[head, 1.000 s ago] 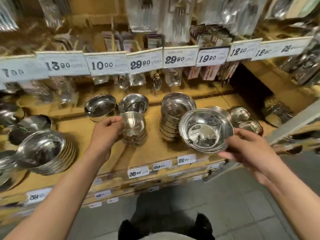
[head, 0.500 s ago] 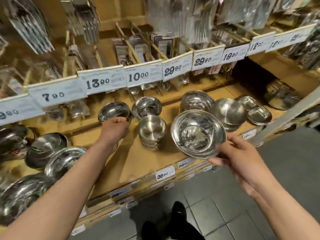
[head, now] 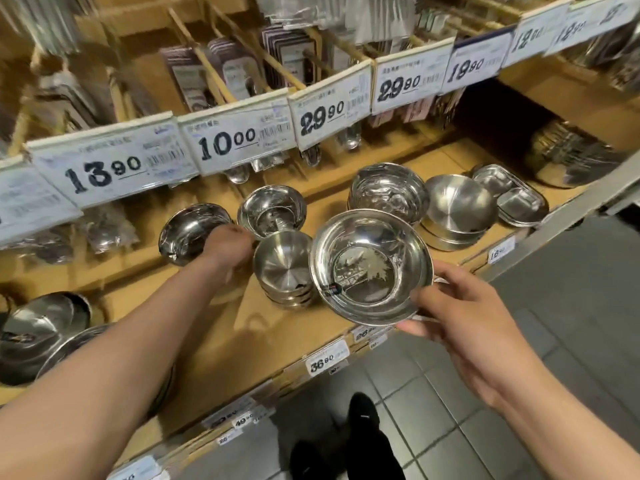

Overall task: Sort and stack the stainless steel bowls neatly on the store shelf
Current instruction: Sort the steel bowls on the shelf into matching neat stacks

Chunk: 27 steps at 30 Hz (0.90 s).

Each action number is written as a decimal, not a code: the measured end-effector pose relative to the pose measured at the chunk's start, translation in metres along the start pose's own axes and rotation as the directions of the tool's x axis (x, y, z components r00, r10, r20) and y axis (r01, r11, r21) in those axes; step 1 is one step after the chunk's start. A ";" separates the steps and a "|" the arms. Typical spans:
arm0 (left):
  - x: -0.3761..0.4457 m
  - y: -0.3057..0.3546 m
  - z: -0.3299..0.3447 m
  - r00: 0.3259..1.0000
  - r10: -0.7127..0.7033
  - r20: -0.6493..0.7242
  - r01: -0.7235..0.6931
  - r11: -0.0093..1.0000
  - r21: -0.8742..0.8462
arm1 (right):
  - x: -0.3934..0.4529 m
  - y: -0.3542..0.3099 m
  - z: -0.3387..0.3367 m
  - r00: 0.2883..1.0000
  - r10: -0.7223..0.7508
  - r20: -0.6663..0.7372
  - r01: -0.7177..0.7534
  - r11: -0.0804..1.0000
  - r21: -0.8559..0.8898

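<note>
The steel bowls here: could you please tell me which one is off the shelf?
The wide shiny bowl in the right hand, held by its rim out over the shelf's front edge; the others sit on the shelf.

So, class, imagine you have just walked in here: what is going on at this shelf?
A person is tidying steel bowls on a wooden store shelf. The right hand holds a wide shiny bowl by its rim, out in front of the shelf edge. The left hand reaches to a tilted bowl further back and touches it. Between the hands stands a small stack of brushed bowls; behind it are a single bowl and two taller stacks.
</note>
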<state>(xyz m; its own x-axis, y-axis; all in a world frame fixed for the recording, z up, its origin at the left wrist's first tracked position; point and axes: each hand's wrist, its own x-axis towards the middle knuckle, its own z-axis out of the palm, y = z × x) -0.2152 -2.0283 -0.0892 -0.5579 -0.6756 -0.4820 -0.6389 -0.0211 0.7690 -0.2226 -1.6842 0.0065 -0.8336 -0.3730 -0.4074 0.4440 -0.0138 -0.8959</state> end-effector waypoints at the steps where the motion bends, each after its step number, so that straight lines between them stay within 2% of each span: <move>1: 0.003 -0.001 0.002 1.000 0.005 -0.018 -0.005 1.000 0.001 | 0.001 0.002 0.000 1.000 0.000 -0.010 0.000 1.000 -0.005; 6: 0.019 0.004 0.013 0.994 0.026 -0.111 -0.019 0.998 0.060 | 0.002 0.017 0.000 0.997 0.036 -0.064 -0.038 0.999 -0.035; 11: 0.025 0.012 0.028 0.975 0.076 -0.208 -0.005 0.947 0.322 | -0.001 0.024 0.000 0.997 0.049 -0.061 -0.051 0.998 -0.043; 16: 0.029 0.026 0.035 0.990 0.046 -0.130 0.037 0.820 0.572 | 0.000 0.025 0.004 0.996 0.060 -0.067 -0.062 0.997 -0.034; 18: 0.032 0.026 0.035 0.988 -0.004 -0.154 0.084 0.855 0.512 | 0.000 0.025 0.005 0.995 0.067 -0.077 -0.069 0.997 -0.029; 21: 0.035 0.027 0.031 0.991 -0.116 -0.073 0.128 0.974 0.187 | 0.000 0.023 0.006 0.993 0.077 -0.091 -0.080 0.996 -0.032; 24: 0.037 0.030 0.029 0.975 -0.218 0.029 0.220 0.973 -0.065 | -0.001 0.022 0.007 0.992 0.089 -0.084 -0.092 0.996 -0.024; 27: 0.033 0.039 0.024 0.975 -0.209 0.075 0.220 0.960 -0.172 | -0.003 0.020 0.007 0.993 0.094 -0.075 -0.096 0.995 -0.024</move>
<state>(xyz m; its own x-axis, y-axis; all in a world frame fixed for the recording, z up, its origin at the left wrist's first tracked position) -0.2713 -2.0337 -0.0849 -0.4501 -0.5986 -0.6626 -0.6450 -0.2951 0.7049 -0.2090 -1.6901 -0.0090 -0.8107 -0.3020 -0.5016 0.5138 0.0438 -0.8568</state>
